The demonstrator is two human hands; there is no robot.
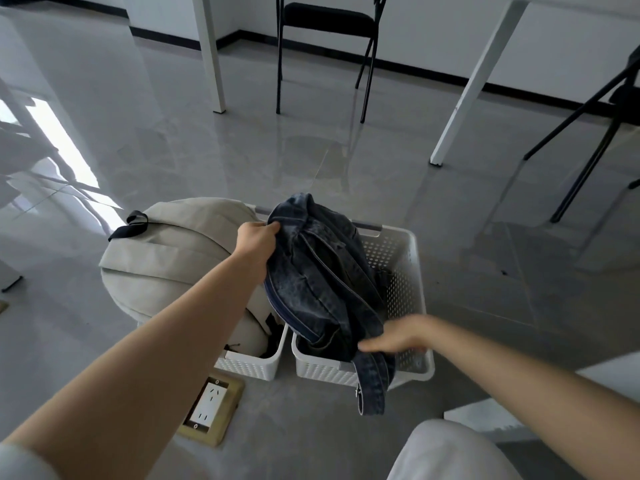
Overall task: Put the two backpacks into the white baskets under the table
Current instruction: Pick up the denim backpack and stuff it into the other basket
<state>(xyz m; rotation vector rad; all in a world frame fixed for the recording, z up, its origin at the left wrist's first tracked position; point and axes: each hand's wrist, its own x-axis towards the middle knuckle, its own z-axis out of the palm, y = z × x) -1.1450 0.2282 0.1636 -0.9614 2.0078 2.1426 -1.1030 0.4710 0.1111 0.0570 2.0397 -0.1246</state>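
A dark denim backpack (318,275) sits partly inside the right white basket (412,258), its upper part rising above the rim. One denim strap (372,382) hangs over the basket's near wall. My left hand (258,237) grips the backpack's top edge. My right hand (394,336) lies with fingers spread against the backpack's lower end at the basket's near rim. A beige backpack (166,258) with a black loop handle fills the left white basket (249,365) and bulges well over its sides.
The two baskets stand side by side on a glossy grey tiled floor. A brass-framed floor socket (211,408) lies just in front of the left basket. White table legs (474,81) and a black folding chair (325,39) stand beyond. Tripod legs (585,140) are at right.
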